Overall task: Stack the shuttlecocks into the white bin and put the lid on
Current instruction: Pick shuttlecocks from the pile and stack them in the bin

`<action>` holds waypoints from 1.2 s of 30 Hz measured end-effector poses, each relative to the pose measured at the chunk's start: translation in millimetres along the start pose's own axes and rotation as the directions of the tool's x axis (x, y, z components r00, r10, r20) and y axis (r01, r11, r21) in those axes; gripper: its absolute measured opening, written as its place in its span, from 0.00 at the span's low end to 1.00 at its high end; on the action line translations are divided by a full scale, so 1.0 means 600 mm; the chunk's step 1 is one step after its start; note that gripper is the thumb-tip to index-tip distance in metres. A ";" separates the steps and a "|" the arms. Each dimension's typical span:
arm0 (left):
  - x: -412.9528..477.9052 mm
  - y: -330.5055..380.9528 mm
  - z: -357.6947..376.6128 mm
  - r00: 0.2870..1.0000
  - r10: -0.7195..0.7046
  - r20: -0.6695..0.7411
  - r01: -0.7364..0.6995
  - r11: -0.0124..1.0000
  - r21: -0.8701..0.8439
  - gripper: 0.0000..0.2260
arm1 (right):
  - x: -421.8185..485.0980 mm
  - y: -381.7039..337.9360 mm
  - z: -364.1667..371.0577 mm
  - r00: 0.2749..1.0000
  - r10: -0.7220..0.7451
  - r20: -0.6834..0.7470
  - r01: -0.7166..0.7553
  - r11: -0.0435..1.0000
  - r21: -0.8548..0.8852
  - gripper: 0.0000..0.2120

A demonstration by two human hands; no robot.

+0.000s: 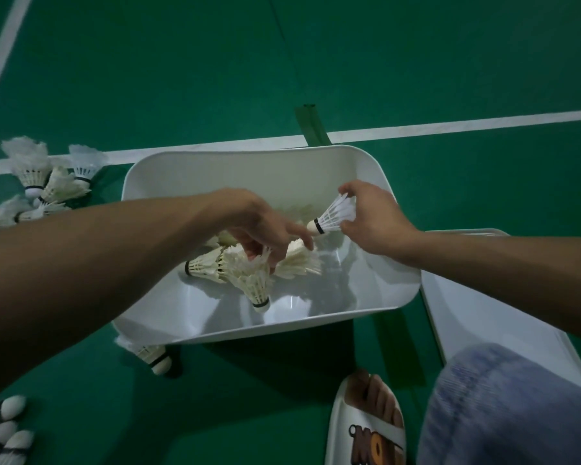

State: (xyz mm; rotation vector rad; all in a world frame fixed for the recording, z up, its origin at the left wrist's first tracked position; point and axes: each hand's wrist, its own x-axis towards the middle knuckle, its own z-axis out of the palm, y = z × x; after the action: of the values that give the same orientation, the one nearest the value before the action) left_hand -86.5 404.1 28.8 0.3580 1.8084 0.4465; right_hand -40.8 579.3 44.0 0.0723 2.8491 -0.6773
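The white bin sits on the green court floor with several shuttlecocks lying in it. My left hand reaches down into the bin, its fingers around the feathers of a shuttlecock among the pile. My right hand holds a white shuttlecock by its feather skirt over the bin's right side, cork pointing left toward my left index finger. The white lid lies flat on the floor to the right of the bin.
Loose shuttlecocks lie on the floor left of the bin, one at its front-left corner, more at the bottom left. My sandalled foot and knee are at bottom right. White court lines cross behind the bin.
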 end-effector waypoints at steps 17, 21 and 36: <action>-0.002 -0.003 0.002 0.998 0.014 -0.059 -0.013 1.000 0.018 0.33 | -0.014 -0.025 0.008 1.000 -0.027 -0.004 0.027 0.991 -0.134 0.31; -0.001 -0.008 -0.002 0.996 0.013 -0.085 -0.011 1.000 0.013 0.33 | -0.005 -0.022 0.008 0.999 -0.004 -0.033 0.002 0.998 -0.063 0.32; -0.016 -0.014 -0.009 0.995 0.012 -0.100 -0.016 0.999 -0.046 0.34 | -0.008 -0.001 0.028 0.999 -0.002 0.050 0.008 0.992 -0.122 0.28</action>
State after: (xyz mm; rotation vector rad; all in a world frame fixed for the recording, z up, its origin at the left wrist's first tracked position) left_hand -89.3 391.5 34.3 0.3208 1.8899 0.5240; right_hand -32.8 571.2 31.0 0.0284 2.8367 -0.4968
